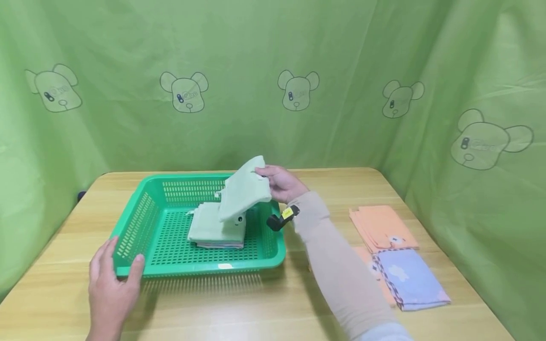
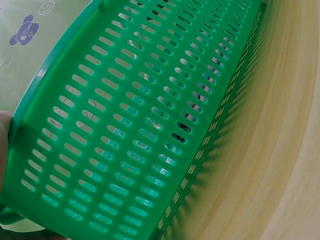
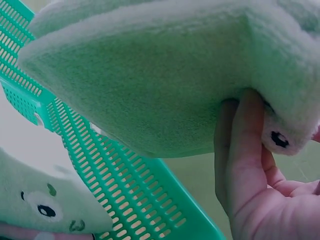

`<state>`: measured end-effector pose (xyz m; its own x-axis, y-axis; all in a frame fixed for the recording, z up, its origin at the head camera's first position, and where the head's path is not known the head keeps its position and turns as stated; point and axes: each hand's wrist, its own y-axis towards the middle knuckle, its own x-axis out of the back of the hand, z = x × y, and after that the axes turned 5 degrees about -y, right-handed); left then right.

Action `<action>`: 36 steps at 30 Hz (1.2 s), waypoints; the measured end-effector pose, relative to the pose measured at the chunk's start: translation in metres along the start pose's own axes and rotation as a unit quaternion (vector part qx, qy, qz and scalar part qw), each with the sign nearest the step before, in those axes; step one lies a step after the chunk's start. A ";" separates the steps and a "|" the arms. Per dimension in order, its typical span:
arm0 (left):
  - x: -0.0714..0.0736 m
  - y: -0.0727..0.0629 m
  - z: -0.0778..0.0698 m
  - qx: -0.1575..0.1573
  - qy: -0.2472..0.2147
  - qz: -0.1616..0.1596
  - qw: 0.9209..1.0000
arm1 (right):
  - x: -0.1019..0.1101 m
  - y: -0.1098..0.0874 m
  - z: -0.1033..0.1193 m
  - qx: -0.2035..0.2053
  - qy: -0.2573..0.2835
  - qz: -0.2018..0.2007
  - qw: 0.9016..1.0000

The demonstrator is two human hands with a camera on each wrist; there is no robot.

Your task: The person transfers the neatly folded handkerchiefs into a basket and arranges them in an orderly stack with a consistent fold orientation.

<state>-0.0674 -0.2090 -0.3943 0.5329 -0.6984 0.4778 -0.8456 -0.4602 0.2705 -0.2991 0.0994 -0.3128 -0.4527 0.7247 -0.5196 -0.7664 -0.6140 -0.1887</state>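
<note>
My right hand point(image 1: 285, 183) pinches a folded pale green towel point(image 1: 244, 189) by its right edge, tilted above the right half of a green plastic basket point(image 1: 179, 269). Close up in the right wrist view, the fingers point(image 3: 247, 155) press into the plush fabric beside an embroidered eye. Under it, inside the basket, lies a stack of folded towels point(image 1: 215, 229) topped by a pale green one with an embroidered face. My left hand point(image 1: 112, 279) rests at the basket's near left corner, fingers along the left side and thumb at the front rim.
On the wooden table point(image 1: 222, 312), to the right, lie folded orange towels point(image 1: 384, 225) and a folded blue-purple towel point(image 1: 411, 277) with patterned edging, partly overlapping. A green curtain point(image 1: 243, 123) with printed bear heads encloses the back and sides.
</note>
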 end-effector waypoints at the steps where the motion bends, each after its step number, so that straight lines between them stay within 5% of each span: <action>1: 0.000 0.000 0.000 -0.002 0.000 -0.001 1.000 | 0.000 0.001 -0.001 -0.001 0.002 0.000 1.000; 36: 0.000 -0.001 0.000 0.002 0.007 -0.003 1.000 | -0.025 0.016 -0.024 -0.034 0.073 -0.033 0.996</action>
<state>-0.0665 -0.2083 -0.3947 0.5367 -0.6887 0.4874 -0.8427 -0.4657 0.2699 -0.2896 0.0638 -0.3225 -0.3277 0.7146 -0.6181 -0.7576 -0.5896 -0.2800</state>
